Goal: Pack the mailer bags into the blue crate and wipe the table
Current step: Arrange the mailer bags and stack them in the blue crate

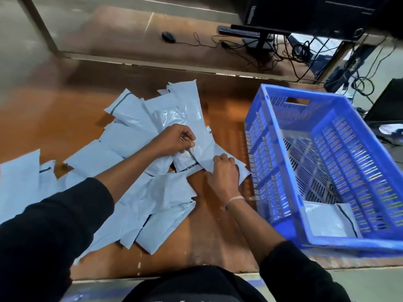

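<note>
Several pale grey mailer bags (135,197) lie scattered in a loose heap across the left and middle of the brown table (220,232). My left hand (176,140) pinches the upper part of one mailer bag (204,149) on top of the heap. My right hand (222,173) grips the same bag's lower edge. The blue crate (272,149) stands at the right of the table, its slotted walls open at the top. One mailer bag (327,219) lies flat in the crate's near corner.
A second table behind holds a black mouse (168,37), a keyboard (239,31), a monitor stand and tangled cables (301,51). Dark equipment sits on the floor at the far right. The table's near edge runs just in front of my body.
</note>
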`<state>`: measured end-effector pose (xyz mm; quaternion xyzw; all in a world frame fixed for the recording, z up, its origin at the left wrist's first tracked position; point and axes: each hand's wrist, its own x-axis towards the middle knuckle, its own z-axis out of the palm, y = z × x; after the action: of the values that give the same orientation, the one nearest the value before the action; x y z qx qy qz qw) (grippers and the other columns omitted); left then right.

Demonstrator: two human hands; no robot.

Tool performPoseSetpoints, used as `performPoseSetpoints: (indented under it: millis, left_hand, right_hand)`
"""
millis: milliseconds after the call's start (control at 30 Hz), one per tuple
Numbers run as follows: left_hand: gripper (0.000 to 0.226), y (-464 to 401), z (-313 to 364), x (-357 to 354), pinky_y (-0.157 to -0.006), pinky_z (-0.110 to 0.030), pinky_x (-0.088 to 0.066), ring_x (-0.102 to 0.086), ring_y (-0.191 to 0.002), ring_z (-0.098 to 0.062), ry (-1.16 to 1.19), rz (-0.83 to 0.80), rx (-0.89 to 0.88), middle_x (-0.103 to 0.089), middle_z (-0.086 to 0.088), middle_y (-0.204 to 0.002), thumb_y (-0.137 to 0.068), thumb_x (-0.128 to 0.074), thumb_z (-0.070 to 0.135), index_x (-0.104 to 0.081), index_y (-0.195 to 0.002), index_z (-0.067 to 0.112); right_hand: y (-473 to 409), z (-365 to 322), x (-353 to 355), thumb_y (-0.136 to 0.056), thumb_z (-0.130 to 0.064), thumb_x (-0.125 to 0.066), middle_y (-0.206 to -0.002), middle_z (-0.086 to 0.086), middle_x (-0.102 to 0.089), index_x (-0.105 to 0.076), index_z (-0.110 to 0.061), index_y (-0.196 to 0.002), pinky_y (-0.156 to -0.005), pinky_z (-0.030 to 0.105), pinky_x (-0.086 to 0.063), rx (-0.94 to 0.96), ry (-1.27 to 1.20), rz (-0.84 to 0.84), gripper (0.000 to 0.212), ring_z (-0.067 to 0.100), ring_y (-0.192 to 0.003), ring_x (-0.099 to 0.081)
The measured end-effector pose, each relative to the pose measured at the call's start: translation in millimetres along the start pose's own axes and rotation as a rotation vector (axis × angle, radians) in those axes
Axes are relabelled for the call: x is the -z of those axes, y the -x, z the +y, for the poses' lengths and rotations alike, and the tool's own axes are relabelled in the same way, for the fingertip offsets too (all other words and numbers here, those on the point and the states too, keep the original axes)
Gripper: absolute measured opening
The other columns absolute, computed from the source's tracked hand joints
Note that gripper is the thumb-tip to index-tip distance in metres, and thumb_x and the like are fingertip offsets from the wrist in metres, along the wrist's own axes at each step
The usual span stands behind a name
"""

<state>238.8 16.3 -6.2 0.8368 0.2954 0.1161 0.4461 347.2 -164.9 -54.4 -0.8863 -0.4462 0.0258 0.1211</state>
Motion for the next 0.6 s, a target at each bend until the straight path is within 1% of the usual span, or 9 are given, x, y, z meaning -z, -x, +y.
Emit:
performPoseSetpoints:
  millis: [100,200,233,300,333,400,500,533,600]
  left_hand:
    - [0.014,2,-1,7,-0.071,-0.030,-0.064,-0.077,-0.080,-0.023,0.086,-0.056,0.046,-0.077,-0.011,-0.088,-0.091,-0.076,0.010,-0.072,-0.104,0.005]
    - [0.013,5,0,13,-0.077,-0.035,-0.065,-0.078,-0.085,-0.029,0.189,-0.155,0.089,-0.079,-0.014,-0.090,-0.096,-0.070,0.008,-0.071,-0.102,-0.004]
    - [0.015,5,0,14,-0.077,-0.035,-0.065,-0.077,-0.087,-0.031,0.223,-0.191,0.122,-0.079,-0.015,-0.091,-0.097,-0.068,0.007,-0.070,-0.101,-0.007]
    - [0.017,7,-1,15,-0.080,-0.035,-0.065,-0.077,-0.091,-0.034,0.263,-0.281,0.192,-0.079,-0.017,-0.094,-0.098,-0.067,0.009,-0.071,-0.101,-0.008]
    - [0.018,7,-2,15,-0.083,-0.036,-0.064,-0.077,-0.094,-0.035,0.277,-0.332,0.218,-0.079,-0.019,-0.096,-0.097,-0.068,0.010,-0.072,-0.102,-0.008]
    - [0.025,6,-5,12,-0.089,-0.038,-0.063,-0.077,-0.097,-0.034,0.320,-0.388,0.251,-0.078,-0.021,-0.099,-0.094,-0.074,0.017,-0.073,-0.107,-0.005]
    - [0.045,2,-6,6,-0.091,-0.037,-0.062,-0.076,-0.101,-0.027,0.572,-0.311,0.281,-0.077,-0.017,-0.109,-0.089,-0.080,0.025,-0.064,-0.121,-0.003]
    - [0.046,1,-4,4,-0.092,-0.037,-0.061,-0.075,-0.100,-0.023,0.704,-0.275,0.280,-0.075,-0.015,-0.110,-0.089,-0.079,0.025,-0.061,-0.122,-0.002]
    - [0.039,1,1,3,-0.091,-0.035,-0.061,-0.075,-0.099,-0.020,0.865,-0.191,0.239,-0.074,-0.011,-0.113,-0.094,-0.073,0.020,-0.061,-0.126,0.001]
  right_hand:
    - [-4,-1,-3,-0.082,-0.012,-0.061,-0.096,0.016,-0.065,-0.066,-0.006,-0.092,-0.068,0.040,-0.051,0.008,-0.035,0.076,0.013,0.039,-0.091,-0.061]
    - [-10,1,5,-0.081,-0.002,-0.055,-0.077,0.020,-0.066,-0.066,-0.001,-0.081,-0.054,0.032,-0.039,-0.021,-0.117,0.183,0.010,0.040,-0.071,-0.065]
    - [-12,3,9,-0.082,0.000,-0.054,-0.074,0.019,-0.066,-0.067,-0.002,-0.082,-0.053,0.032,-0.037,-0.047,-0.123,0.233,0.012,0.039,-0.067,-0.064]
    - [-14,5,20,-0.086,0.001,-0.054,-0.074,0.016,-0.066,-0.068,-0.005,-0.088,-0.050,0.035,-0.042,-0.084,-0.182,0.336,0.016,0.038,-0.066,-0.062]
    - [-14,6,27,-0.088,0.001,-0.054,-0.075,0.014,-0.066,-0.067,-0.006,-0.088,-0.052,0.037,-0.045,-0.072,-0.259,0.374,0.016,0.034,-0.066,-0.060]
    - [-13,7,39,-0.092,-0.002,-0.053,-0.076,0.004,-0.062,-0.065,-0.009,-0.089,-0.057,0.035,-0.045,0.000,-0.466,0.393,0.014,0.020,-0.068,-0.055]
    - [-7,7,52,-0.097,-0.007,-0.056,-0.080,0.000,-0.060,-0.065,-0.011,-0.095,-0.067,0.027,-0.045,0.020,-0.844,0.274,0.011,0.013,-0.072,-0.054]
    - [-6,6,54,-0.098,-0.006,-0.057,-0.082,0.001,-0.062,-0.066,-0.009,-0.097,-0.070,0.026,-0.047,-0.006,-0.956,0.230,0.009,0.012,-0.074,-0.055]
    - [-3,8,50,-0.098,-0.007,-0.058,-0.086,0.003,-0.066,-0.066,-0.008,-0.097,-0.074,0.028,-0.050,-0.073,-1.047,0.180,0.008,0.011,-0.079,-0.058]
